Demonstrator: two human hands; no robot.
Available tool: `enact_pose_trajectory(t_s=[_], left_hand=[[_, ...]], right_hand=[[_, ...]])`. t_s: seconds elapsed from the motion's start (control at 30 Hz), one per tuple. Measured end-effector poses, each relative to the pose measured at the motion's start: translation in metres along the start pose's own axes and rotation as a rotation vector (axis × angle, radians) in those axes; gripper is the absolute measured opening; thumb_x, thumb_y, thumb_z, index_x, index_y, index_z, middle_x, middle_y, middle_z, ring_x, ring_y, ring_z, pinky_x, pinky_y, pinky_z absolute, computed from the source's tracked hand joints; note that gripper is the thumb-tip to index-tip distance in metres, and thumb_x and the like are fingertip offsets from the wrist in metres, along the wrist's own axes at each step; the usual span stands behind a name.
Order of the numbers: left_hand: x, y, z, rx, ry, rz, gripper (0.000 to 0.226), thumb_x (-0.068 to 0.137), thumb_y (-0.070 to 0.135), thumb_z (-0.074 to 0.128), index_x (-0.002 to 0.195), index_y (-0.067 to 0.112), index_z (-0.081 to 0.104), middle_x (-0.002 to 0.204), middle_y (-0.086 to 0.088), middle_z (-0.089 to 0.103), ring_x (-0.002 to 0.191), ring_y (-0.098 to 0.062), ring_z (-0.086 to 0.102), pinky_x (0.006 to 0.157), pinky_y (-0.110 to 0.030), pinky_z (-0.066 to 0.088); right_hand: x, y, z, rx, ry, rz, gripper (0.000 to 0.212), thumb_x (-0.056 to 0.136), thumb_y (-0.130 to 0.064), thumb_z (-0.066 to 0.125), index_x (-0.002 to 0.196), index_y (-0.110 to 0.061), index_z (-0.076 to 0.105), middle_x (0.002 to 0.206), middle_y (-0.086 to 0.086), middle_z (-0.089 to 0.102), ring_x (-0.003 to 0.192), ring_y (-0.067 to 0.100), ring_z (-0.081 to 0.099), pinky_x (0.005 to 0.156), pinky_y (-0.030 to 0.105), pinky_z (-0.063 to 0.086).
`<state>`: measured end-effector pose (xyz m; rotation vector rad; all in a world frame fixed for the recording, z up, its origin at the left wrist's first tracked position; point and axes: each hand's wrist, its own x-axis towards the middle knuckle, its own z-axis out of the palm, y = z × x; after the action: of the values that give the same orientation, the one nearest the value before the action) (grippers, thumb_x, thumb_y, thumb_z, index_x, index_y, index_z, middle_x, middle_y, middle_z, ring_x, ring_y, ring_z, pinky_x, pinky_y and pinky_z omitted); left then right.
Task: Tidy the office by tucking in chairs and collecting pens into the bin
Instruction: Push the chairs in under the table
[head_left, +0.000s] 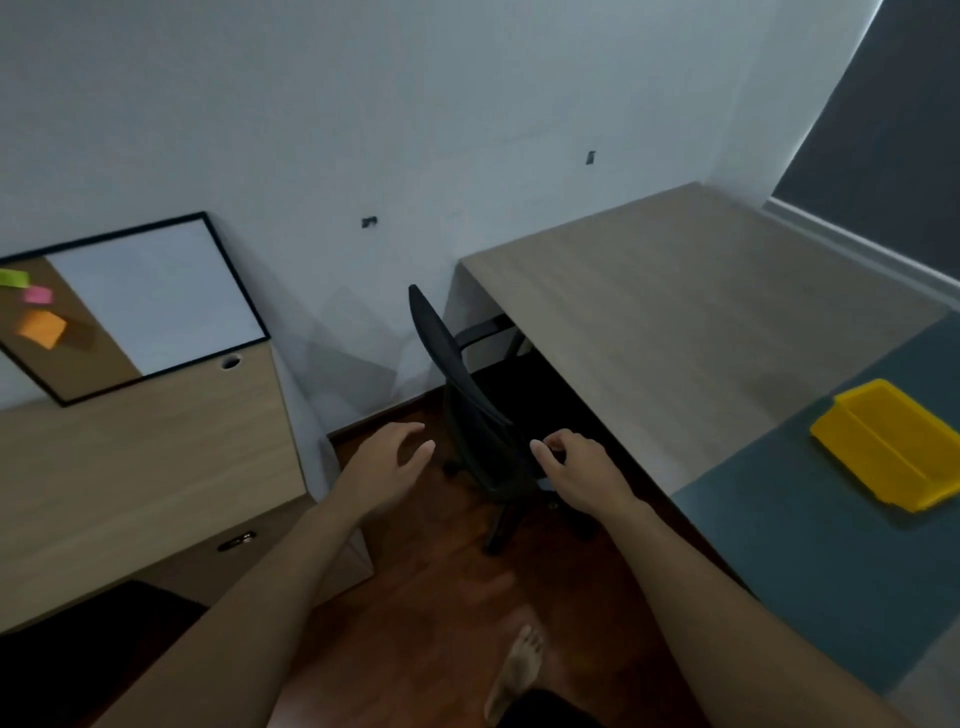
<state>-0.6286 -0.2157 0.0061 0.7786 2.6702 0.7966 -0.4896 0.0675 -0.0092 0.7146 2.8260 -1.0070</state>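
A black office chair (467, 395) stands at the left side of the wooden desk (675, 312), its seat partly under the desktop and its backrest facing me. My left hand (387, 467) hovers open just left of the backrest, apart from it. My right hand (582, 470) is at the right edge of the backrest with fingers curled; whether it touches the chair I cannot tell. A yellow bin (891, 449) sits on a teal mat (805, 561) on the desk at the right. No pens are visible.
A second wooden desk (145, 467) stands at the left with a whiteboard and cork board (130, 306) leaning on the wall, sticky notes on it. Dark wooden floor (431, 597) lies between the desks. My bare foot (517, 670) is at the bottom.
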Motion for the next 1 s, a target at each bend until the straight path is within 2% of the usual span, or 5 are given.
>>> enact_pose_trajectory(t_s=[0.6,0.73,0.87,0.93,1.0], left_hand=[[0.229,-0.021,-0.013,0.016,-0.111,0.055,0.055,0.109,0.055,0.044,0.153,0.024,0.052,0.156,0.002,0.054,0.143,-0.015,0.050,0.120,-0.036,0.041],[0.290,-0.043,0.004,0.117,-0.221,0.222,0.057,0.110,0.055,0.040,0.153,0.020,0.052,0.161,0.000,0.050,0.159,-0.016,0.029,0.129,-0.038,0.025],[0.348,-0.076,0.013,0.430,-0.336,0.498,0.062,0.109,0.054,0.025,0.145,0.021,0.063,0.149,0.003,0.063,0.159,-0.019,0.032,0.134,-0.043,0.007],[0.377,-0.089,0.011,0.538,-0.351,0.645,0.060,0.109,0.053,0.025,0.133,0.026,0.073,0.139,0.007,0.071,0.150,-0.018,0.047,0.133,-0.042,0.014],[0.405,-0.091,0.006,0.580,-0.394,0.743,0.058,0.109,0.054,0.028,0.122,0.029,0.078,0.128,0.008,0.076,0.128,-0.016,0.065,0.120,-0.039,0.041]], right_hand=[[0.181,-0.029,0.046,0.006,-0.135,-0.009,0.068,0.100,-0.075,0.033,0.138,-0.023,0.055,0.128,0.001,0.062,0.112,0.022,0.061,0.094,0.045,0.056],[0.200,-0.034,0.069,0.080,-0.115,0.102,0.064,0.104,-0.069,0.030,0.140,-0.022,0.055,0.133,0.003,0.061,0.118,0.024,0.059,0.097,0.045,0.053],[0.216,-0.049,0.091,0.158,-0.087,0.212,0.062,0.105,-0.068,0.027,0.134,-0.023,0.058,0.126,0.004,0.063,0.113,0.025,0.061,0.096,0.048,0.054],[0.220,-0.061,0.102,0.170,-0.091,0.264,0.063,0.104,-0.070,0.023,0.133,-0.025,0.057,0.124,0.003,0.062,0.112,0.026,0.061,0.098,0.050,0.053],[0.226,-0.074,0.109,0.131,-0.067,0.322,0.074,0.100,-0.077,0.013,0.136,-0.027,0.055,0.130,0.003,0.061,0.118,0.027,0.059,0.102,0.052,0.049]])
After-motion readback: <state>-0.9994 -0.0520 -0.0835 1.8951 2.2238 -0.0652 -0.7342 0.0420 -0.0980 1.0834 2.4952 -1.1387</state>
